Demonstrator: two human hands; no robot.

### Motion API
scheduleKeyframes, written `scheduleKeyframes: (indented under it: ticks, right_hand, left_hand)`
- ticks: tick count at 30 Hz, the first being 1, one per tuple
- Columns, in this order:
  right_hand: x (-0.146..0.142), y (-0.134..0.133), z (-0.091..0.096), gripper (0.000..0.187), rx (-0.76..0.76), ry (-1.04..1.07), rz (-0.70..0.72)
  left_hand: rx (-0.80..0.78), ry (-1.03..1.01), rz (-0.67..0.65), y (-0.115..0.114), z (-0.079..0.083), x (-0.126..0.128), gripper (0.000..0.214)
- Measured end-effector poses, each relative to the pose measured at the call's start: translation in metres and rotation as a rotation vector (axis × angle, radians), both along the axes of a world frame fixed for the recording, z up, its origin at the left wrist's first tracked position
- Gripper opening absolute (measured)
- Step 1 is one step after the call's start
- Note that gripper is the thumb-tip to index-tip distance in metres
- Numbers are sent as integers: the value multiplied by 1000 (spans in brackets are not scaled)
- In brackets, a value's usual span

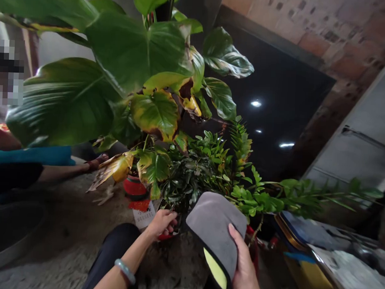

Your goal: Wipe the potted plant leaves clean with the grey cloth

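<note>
A folded grey cloth [216, 223] with a dark edge and a yellow-green underside is in my right hand [243, 260], the thumb lying on top. My left hand [163, 223], with a pale bangle on its wrist, is at the base of a dark-leaved potted plant [193, 178]. Its fingers are curled close to a red pot rim [166, 236]; what they grip, if anything, is hidden. Above stands a tall plant with broad green leaves [145, 50], some of them yellowed and brown.
A red pot [136, 188] and a printed white card [144, 214] stand to the left. A grey basin [14, 235] is at the far left, near a seated person's leg [63, 171]. Stacked items [349, 268] fill the right. A dark glossy panel [276, 92] stands behind.
</note>
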State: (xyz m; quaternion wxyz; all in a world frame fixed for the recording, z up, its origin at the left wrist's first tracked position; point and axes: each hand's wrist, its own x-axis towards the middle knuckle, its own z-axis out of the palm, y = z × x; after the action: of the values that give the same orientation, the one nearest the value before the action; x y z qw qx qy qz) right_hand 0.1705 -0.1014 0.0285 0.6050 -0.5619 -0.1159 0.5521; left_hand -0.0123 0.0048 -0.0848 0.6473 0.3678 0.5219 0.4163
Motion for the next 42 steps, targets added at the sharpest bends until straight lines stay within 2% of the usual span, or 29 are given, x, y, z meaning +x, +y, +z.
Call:
scheduleKeyframes:
  ticks: [3,5,7,9,12,15,18,23,26,29,32,34,37,39,42]
  right_hand:
    - [4,-3,-2,50,-6,37,-74]
    - [2,-6,-8,52,-20,41,-66]
    - [-3,-7,-15,54,18,11,-20]
    - [-9,-7,-23,55,65,-31,31]
    - [-21,-7,-31,57,115,-59,57]
    - [-29,-7,-37,61,155,-58,56]
    - [-33,-8,-43,58,122,10,57]
    - [-44,-13,-56,55,86,145,95]
    - [-58,-12,-56,50,133,124,96]
    - [-72,-8,-50,48,182,104,92]
    - [-79,-4,-48,48,187,24,31]
    - [-78,-5,-53,42,156,-46,-36]
    - [-67,-9,-58,31,76,-118,-66]
    - [-55,-10,-47,33,78,-103,-32]
    - [-33,-1,-1,49,166,35,-1]
  left_hand:
    - [33,-33,-133,-10,10,-8,39]
    - [121,-185,-196,-18,20,-13,45]
    - [202,-357,-185,-24,28,-15,43]
    - [187,-428,-176,-31,34,-10,39]
    - [98,-419,-294,-40,34,4,41]
    - [78,-511,-375,-44,32,15,32]
    - [75,-586,-339,-45,35,18,33]
    - [64,-530,-313,-44,39,23,42]
    - [70,-452,-182,-42,27,33,46]
    - [195,-338,13,-35,4,43,54]
    - [333,-242,104,-29,-14,51,60]
    - [389,-207,110,-31,-15,54,58]
    - [425,-166,93,-38,-3,54,50]
    - [426,-123,96,-40,9,50,42]
    - [359,-65,224,-35,20,36,43]
